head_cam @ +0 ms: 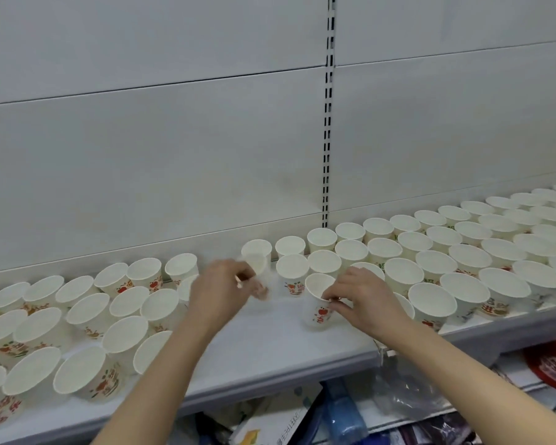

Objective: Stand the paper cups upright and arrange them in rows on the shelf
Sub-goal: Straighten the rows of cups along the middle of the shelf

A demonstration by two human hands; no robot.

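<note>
Placement step: right hand pinches the rim of an upright cup just left of the finished rows; left hand grips a blurred cup; next, seat both flush against those rows.

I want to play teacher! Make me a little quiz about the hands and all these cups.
1. True or false: the right hand pinches the rim of a paper cup.
2. Which side of the shelf has the neater rows? A) left B) right
3. Fill in: the left hand holds a blurred ____.

Key: 1 true; 2 B; 3 cup.
</note>
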